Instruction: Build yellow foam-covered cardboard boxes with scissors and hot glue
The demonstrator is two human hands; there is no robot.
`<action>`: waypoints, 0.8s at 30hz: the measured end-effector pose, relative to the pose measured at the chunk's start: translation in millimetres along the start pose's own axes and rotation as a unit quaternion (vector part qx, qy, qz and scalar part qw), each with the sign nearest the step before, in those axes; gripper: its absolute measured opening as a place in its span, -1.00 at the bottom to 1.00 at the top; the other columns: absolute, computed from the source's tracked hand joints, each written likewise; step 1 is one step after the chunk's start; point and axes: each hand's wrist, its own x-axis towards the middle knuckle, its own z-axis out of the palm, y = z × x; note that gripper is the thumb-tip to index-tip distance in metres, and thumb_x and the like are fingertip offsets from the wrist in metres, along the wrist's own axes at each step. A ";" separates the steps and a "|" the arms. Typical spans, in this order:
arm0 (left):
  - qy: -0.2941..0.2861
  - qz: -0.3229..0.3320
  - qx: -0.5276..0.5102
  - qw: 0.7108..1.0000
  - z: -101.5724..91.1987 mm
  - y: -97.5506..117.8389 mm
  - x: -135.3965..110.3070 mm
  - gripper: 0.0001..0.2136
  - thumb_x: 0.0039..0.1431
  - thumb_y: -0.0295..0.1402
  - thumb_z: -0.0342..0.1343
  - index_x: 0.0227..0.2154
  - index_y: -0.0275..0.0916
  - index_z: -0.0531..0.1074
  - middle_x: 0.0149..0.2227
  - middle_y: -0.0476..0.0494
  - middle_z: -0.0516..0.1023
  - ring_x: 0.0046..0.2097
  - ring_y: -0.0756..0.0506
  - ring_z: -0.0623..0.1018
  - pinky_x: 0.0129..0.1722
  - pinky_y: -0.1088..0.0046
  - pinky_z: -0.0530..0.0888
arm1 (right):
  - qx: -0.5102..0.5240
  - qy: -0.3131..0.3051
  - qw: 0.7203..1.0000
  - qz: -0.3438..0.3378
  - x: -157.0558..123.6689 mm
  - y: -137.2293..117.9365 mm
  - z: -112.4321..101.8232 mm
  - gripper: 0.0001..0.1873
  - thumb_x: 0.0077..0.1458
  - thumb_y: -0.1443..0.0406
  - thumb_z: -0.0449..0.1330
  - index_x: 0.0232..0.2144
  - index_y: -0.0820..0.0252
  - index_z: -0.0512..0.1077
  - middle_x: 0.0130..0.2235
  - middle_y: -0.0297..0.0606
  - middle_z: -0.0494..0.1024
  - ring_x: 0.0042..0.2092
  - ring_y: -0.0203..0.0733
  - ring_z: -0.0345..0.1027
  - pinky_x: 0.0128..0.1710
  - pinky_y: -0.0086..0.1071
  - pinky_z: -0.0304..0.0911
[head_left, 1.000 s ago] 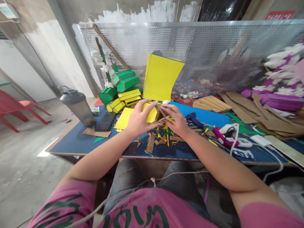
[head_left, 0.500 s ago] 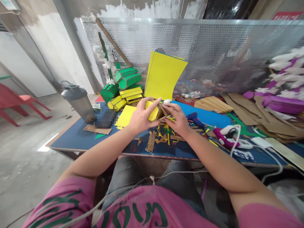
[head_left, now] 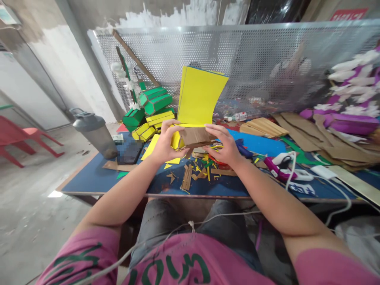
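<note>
Between my two hands is a cardboard box [head_left: 196,136], its bare brown side turned toward me and a yellow edge along its top. The thumb and fingers of my left hand [head_left: 166,142] grip its left end. My right hand [head_left: 223,143] pinches the right end from above and below. The box is held above the table among scattered scraps [head_left: 204,166] of yellow paper and cardboard. Just behind it a large yellow sheet [head_left: 202,95] stands upright. Yellow cardboard boxes [head_left: 151,124] and green ones [head_left: 156,99] are piled to the left.
A grey shaker bottle [head_left: 95,132] and a dark phone [head_left: 130,152] stand at the left of the blue table [head_left: 86,176]. On the right lie a blue glue gun [head_left: 245,149], a magenta power strip [head_left: 274,168] with white cables, and cardboard sheets [head_left: 303,132]. A perforated metal panel [head_left: 252,67] rises behind.
The box has been turned, so its brown side faces me instead of its yellow face and open end. My hands have moved apart to its opposite ends. The camera view has shifted slightly.
</note>
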 end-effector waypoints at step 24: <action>-0.012 -0.101 -0.090 0.991 9.9 -22.8 -12.5 -0.20 0.42 0.34 0.17 0.47 0.00 0.12 0.38 -0.38 0.36 0.41 -0.38 0.49 0.44 -0.10 0.50 | 0.029 0.052 0.997 0.042 2.0 10.0 -7.4 -0.54 0.32 0.00 0.54 0.20 -0.13 0.67 0.18 -0.13 0.78 0.24 0.17 0.69 0.30 0.21 0.59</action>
